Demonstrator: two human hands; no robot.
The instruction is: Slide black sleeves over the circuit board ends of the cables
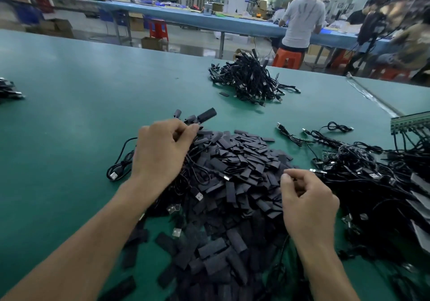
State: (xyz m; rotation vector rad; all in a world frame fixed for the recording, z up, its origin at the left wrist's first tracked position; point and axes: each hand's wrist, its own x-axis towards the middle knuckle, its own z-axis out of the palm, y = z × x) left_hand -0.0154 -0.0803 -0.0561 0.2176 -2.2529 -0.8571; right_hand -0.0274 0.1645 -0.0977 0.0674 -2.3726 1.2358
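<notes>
A big heap of flat black sleeves [242, 168] lies on the green table [69, 105] in front of me. My left hand [160, 151] grips a bunch of black cables whose sleeved ends [206, 115] stick up past my fingers; their USB plugs [114, 175] trail to the left. My right hand [307, 203] hovers over the right side of the heap with its fingers curled and thumb and forefinger pinched together; what they hold, if anything, is too small to tell. A tangle of loose cables [367, 170] lies to the right.
A pile of sleeved cables [251, 79] sits farther back on the table. A few more cables [9, 91] lie at the left edge. A metal rack [409, 121] juts in at the right. People work at a blue bench [209, 21] behind.
</notes>
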